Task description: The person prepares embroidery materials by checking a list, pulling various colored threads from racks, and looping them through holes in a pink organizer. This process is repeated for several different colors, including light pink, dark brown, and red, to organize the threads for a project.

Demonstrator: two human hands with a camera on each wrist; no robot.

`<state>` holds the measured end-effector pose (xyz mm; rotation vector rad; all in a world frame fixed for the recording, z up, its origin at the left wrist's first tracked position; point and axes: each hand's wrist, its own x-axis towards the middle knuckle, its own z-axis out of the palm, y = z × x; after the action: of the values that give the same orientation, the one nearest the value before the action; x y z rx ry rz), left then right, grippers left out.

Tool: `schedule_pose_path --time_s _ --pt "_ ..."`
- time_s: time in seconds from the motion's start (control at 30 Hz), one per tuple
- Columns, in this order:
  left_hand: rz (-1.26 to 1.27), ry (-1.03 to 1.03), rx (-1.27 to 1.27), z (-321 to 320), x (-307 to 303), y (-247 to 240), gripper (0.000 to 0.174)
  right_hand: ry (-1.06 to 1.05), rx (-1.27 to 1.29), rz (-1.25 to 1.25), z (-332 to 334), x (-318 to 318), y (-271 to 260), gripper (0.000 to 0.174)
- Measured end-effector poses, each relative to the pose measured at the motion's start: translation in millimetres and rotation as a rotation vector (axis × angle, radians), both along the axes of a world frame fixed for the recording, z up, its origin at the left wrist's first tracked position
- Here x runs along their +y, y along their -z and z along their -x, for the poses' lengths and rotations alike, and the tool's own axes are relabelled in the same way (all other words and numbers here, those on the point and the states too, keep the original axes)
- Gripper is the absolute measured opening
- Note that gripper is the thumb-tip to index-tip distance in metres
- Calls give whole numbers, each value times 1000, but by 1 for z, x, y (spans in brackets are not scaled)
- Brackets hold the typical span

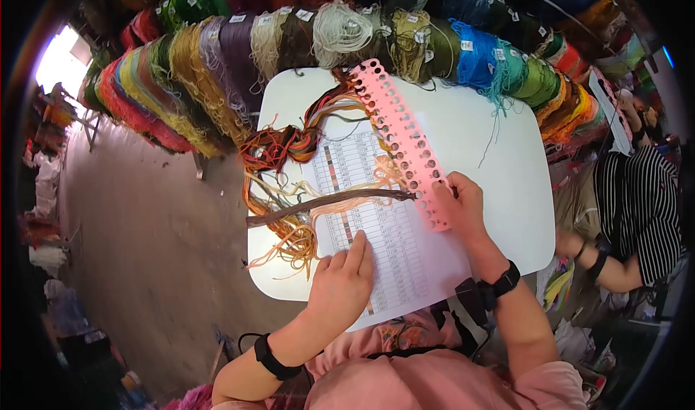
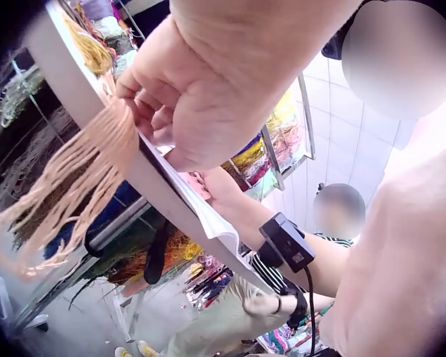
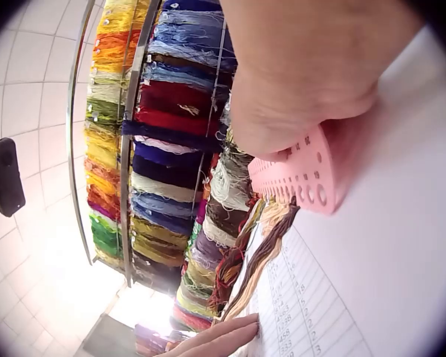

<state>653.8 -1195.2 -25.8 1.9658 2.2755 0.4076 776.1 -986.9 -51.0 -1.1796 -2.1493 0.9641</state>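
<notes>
A pink holed strip (image 1: pixel 405 142) lies slantwise on a printed chart (image 1: pixel 391 265), with thread bundles tied along its left edge. My right hand (image 1: pixel 463 206) holds the strip's lower end, thumb on top. A dark brown bundle (image 1: pixel 326 206) runs left from the strip over peach threads (image 1: pixel 340 201). My left hand (image 1: pixel 343 285) rests on the chart, index finger extended onto its column of colour patches. In the left wrist view, peach threads (image 2: pixel 97 163) hang over the table edge near my left hand (image 2: pixel 201 89). The right wrist view shows the strip (image 3: pixel 297 175) under my right hand (image 3: pixel 305 97).
A white table (image 1: pixel 507 193) carries everything. Tangled red, orange and gold threads (image 1: pixel 279 146) lie at its left. Racks of coloured skeins (image 1: pixel 344 37) stand along the far edge. Another person in a striped top (image 1: pixel 637 214) is at the right.
</notes>
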Motion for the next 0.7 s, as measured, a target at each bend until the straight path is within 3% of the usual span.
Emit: schedule_pose_path --time_s 0.27,0.43,0.53,0.57,0.6,0.7 --pt "-37 71 74 11 -6 8 38 -33 -223 -191 7 -8 -9 33" --pt "-35 47 60 21 -9 7 27 -197 -527 -61 7 -1 -7 35" --pt "22 54 53 23 -8 -7 26 -343 -475 -138 6 8 -11 37" --pt "-183 60 111 26 -12 -2 26 -385 -560 -106 9 10 -25 37" --pt "-29 54 10 27 -13 -6 29 -431 -648 -63 13 10 -37 37" --pt "12 62 -99 38 -17 7 25 -469 -663 -101 17 10 -41 38"
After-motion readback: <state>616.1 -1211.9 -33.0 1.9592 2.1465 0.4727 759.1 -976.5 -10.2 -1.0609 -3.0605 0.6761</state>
